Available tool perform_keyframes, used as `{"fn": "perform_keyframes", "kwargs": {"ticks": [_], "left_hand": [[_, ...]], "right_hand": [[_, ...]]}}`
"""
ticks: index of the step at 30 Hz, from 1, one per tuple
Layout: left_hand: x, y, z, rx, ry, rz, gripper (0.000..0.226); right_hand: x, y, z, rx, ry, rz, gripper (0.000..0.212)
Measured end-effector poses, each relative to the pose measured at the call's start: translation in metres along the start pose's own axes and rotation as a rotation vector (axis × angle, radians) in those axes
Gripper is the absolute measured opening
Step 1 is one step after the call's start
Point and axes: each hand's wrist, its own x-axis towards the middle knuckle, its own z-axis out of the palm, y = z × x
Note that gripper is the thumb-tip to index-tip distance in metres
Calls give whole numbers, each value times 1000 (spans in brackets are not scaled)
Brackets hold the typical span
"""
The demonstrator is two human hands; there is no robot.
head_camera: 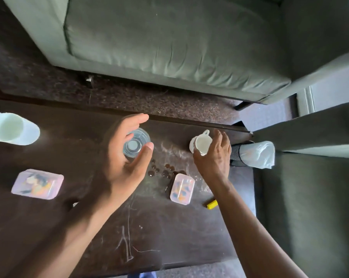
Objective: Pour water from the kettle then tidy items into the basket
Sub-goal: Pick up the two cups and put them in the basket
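Observation:
On the dark wooden table stands a clear plastic cup. My left hand is spread around it from above, thumb by its near rim and fingers past its far rim; no firm grip shows. My right hand grips a small white cup with a handle, near the table's far right edge. A large white jug with a handle stands at the far left. A black mesh container with a white liner lies just past the table's right edge.
Two pink lidded boxes lie on the table, one at the left and one near the middle. Water drops are spilled between the cups. A small yellow object lies by my right forearm. Green sofas stand beyond and to the right.

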Motion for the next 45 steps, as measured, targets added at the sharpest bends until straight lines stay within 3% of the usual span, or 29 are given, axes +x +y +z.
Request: {"fn": "perform_keyframes", "kwargs": {"ticks": [3,6,13,21,28,35,45], "left_hand": [[-2,-9,17,26,-24,11,51],[-5,-17,29,66,-38,2,53],[-12,-14,45,76,-63,-24,58],[3,-6,29,76,-92,-37,74],[15,24,-20,-117,-58,104,83],[6,23,-99,-153,177,138,90],[-6,2,-227,-165,383,68,66]], "right_hand": [[13,10,9,57,-70,80,91],[21,20,19,96,-102,105,76],[22,29,14,232,-20,58,60],[-8,-53,-62,445,52,-218,61],[-53,-147,-87,655,-131,-456,57],[-96,-232,-57,715,-267,-541,59],[-134,-331,-13,628,-588,-680,63]]}}
